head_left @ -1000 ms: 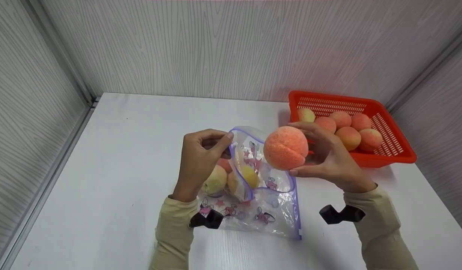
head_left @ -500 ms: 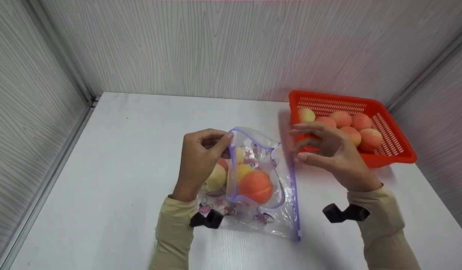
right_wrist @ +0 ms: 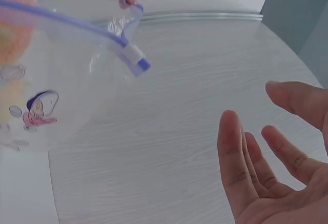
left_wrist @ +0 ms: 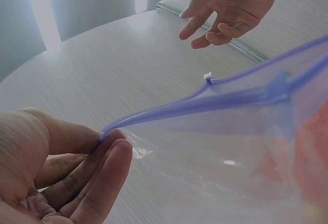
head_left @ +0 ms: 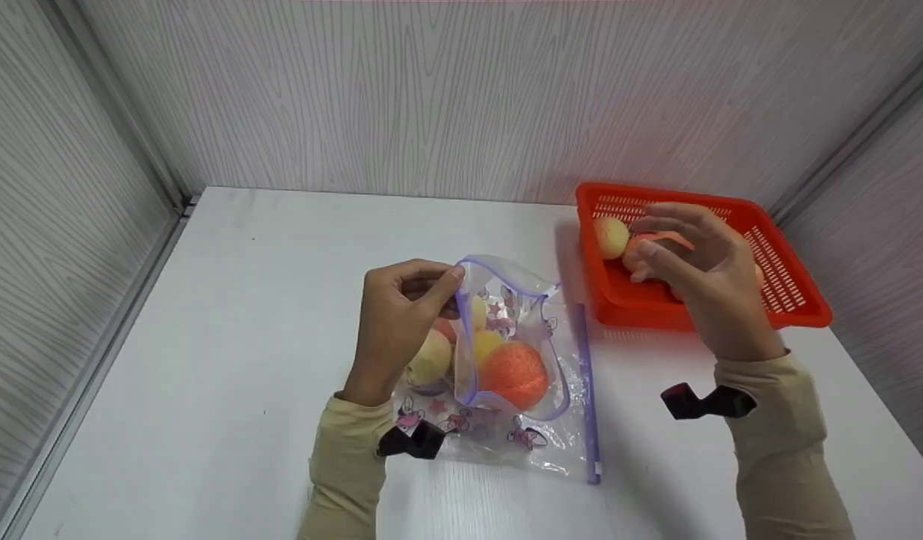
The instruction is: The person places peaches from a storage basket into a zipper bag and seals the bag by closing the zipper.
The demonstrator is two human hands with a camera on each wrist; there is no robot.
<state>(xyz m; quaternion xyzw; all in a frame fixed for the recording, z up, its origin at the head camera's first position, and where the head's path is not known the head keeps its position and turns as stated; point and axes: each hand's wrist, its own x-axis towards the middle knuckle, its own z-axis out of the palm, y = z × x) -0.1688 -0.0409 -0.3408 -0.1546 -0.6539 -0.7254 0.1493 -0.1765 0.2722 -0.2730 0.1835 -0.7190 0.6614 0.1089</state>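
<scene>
My left hand (head_left: pixel 405 319) pinches the purple zip edge of a clear zip bag (left_wrist: pixel 205 162) between thumb and fingers, and its mouth gapes to the right. Inside lies an orange-red peach (head_left: pixel 515 375) beside a yellow one (head_left: pixel 487 345); paler peaches (head_left: pixel 431 356) show through the plastic at the left. Over the red basket (head_left: pixel 803 307) is my right hand (head_left: pixel 720 289), fingers spread and loosely bent, holding nothing. Partly behind it in the basket sit a pale yellow peach (head_left: pixel 611 237) and several pinkish ones; the hand covers most of these. The right wrist view shows bare fingers (right_wrist: pixel 233 157).
A second printed zip bag (head_left: pixel 555 450) appears to lie flat under the filled one, its purple zip along the right side. The white table (head_left: pixel 206 360) meets patterned panels (head_left: pixel 431 97) at the back and sides.
My right hand let go of the orange-red peach, which now lies in the bag. It then moved right and away from me, over the basket. My left hand kept its place.
</scene>
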